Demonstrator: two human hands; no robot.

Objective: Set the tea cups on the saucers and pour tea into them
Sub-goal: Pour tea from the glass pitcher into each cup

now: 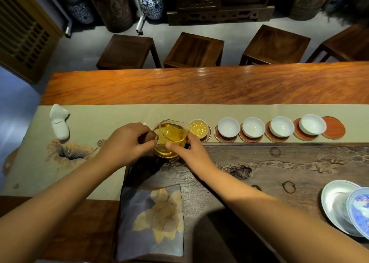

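The left hand (127, 141) curls tightly round the handle of the glass pitcher (171, 137). The right hand (189, 151) cradles the pitcher's side between thumb and fingers. Just beyond the right hand's fingers, a tea-filled cup (198, 127) sits on its saucer (208, 135), touching the spout.

Bare forearms converge forward; the left hand (127, 141) pinches the handle of the glass pitcher (171, 135), the right hand (192, 151) cups its side.

Left hand (127, 143) and right hand (192, 153) hold a clear glass pitcher of amber tea (171, 136), spout over a filled white cup (200, 128).
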